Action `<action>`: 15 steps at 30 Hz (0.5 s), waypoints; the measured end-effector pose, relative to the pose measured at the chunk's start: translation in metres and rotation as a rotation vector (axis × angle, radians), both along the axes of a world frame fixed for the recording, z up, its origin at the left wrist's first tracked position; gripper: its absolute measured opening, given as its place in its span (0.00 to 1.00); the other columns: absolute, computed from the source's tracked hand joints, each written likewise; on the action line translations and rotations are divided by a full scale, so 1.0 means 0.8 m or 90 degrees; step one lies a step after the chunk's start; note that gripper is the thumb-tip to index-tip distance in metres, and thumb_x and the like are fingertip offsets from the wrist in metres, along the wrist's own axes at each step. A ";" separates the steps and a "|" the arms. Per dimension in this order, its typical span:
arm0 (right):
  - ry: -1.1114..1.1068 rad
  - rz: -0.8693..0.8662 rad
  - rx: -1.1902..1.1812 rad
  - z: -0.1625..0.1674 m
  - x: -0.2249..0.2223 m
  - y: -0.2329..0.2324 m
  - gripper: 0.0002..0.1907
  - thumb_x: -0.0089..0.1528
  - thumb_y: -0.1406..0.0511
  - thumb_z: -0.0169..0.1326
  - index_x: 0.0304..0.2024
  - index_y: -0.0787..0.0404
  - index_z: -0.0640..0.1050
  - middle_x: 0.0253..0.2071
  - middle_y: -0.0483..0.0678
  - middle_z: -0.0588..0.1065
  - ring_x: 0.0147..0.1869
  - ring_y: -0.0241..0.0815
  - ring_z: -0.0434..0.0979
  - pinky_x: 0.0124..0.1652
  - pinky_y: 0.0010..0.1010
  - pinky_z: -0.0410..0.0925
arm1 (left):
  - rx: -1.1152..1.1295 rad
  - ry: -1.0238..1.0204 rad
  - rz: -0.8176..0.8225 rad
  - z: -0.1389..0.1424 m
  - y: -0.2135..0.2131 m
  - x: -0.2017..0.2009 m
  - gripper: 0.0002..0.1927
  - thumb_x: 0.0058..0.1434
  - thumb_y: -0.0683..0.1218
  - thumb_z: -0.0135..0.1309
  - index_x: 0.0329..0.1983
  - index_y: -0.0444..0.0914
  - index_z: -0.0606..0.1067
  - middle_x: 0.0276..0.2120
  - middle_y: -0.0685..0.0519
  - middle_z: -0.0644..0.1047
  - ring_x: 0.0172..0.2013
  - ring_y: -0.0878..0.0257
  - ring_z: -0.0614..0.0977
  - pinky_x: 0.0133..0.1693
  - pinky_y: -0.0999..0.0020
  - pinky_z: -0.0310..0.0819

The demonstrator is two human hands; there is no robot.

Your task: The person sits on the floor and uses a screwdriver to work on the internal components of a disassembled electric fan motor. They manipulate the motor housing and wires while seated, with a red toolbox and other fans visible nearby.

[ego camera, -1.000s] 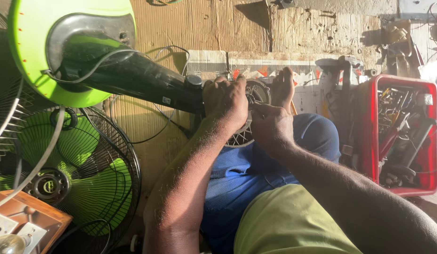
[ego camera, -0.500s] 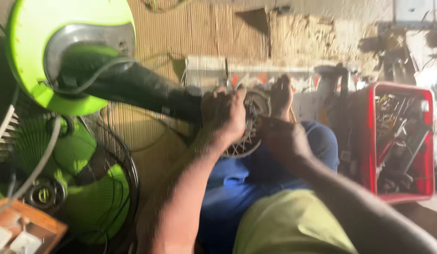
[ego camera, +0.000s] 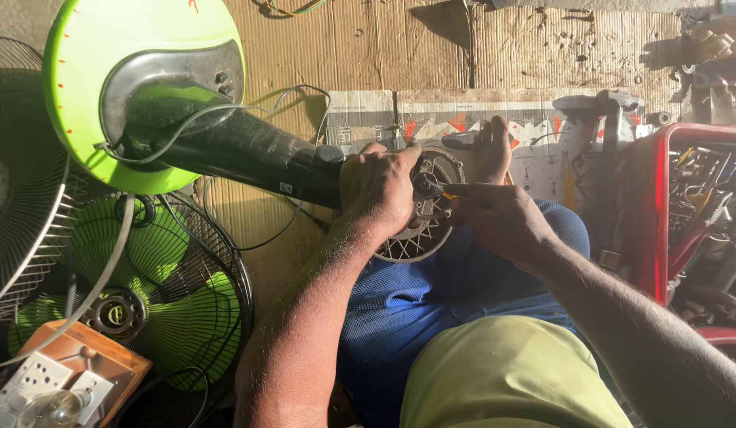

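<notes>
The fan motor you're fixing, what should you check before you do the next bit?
1. Left hand gripping the fan motor housing firmly: ok.
2. Tool tip seated on its spot: cannot tell; the right hand holds a slim tool at the motor, but the tip is too small to see.
3. Motor steady: ok; it rests on the lap, on the blue shorts.
4. Loose white wire away from the work: ok; it loops over the green fan base, apart from the hands.
5. Bare foot clear of the tool: not ok; it sits just behind the motor.
</notes>
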State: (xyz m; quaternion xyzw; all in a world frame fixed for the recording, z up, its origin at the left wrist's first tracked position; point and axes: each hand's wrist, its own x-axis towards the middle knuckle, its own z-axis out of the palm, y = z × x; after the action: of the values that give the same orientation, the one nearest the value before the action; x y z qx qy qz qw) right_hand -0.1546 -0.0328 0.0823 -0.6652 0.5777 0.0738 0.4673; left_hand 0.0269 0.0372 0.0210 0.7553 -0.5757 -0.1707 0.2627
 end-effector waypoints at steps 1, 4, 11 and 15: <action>-0.002 0.004 0.003 -0.003 0.001 -0.002 0.20 0.62 0.61 0.56 0.57 0.49 0.82 0.32 0.44 0.84 0.27 0.28 0.73 0.28 0.24 0.70 | 0.003 -0.003 0.002 -0.001 0.000 0.000 0.22 0.57 0.40 0.52 0.56 0.42 0.79 0.31 0.46 0.83 0.40 0.52 0.83 0.42 0.56 0.77; -0.014 -0.006 0.000 -0.015 0.004 -0.013 0.20 0.62 0.62 0.57 0.56 0.52 0.83 0.31 0.46 0.82 0.26 0.30 0.74 0.27 0.26 0.69 | 0.009 -0.014 0.000 -0.007 -0.003 -0.001 0.22 0.57 0.40 0.52 0.55 0.43 0.80 0.31 0.46 0.84 0.41 0.53 0.83 0.42 0.56 0.77; -0.073 0.097 -0.159 -0.033 0.015 0.006 0.19 0.61 0.66 0.56 0.55 0.54 0.82 0.33 0.51 0.81 0.27 0.41 0.75 0.33 0.37 0.70 | -0.005 -0.037 -0.036 -0.011 -0.007 0.001 0.25 0.56 0.39 0.51 0.59 0.41 0.77 0.34 0.47 0.84 0.41 0.51 0.83 0.41 0.55 0.77; -0.045 0.188 -0.385 -0.040 0.018 0.056 0.20 0.62 0.66 0.53 0.57 0.52 0.81 0.33 0.57 0.81 0.34 0.49 0.84 0.43 0.42 0.74 | 0.006 -0.019 -0.059 -0.001 0.002 0.003 0.27 0.54 0.38 0.53 0.60 0.41 0.77 0.36 0.46 0.84 0.43 0.50 0.83 0.43 0.56 0.78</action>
State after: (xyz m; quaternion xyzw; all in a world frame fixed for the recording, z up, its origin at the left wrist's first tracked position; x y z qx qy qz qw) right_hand -0.1399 0.0117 0.0501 -0.8523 0.4542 -0.0571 0.2531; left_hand 0.0293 0.0386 0.0199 0.7315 -0.6132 -0.1738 0.2423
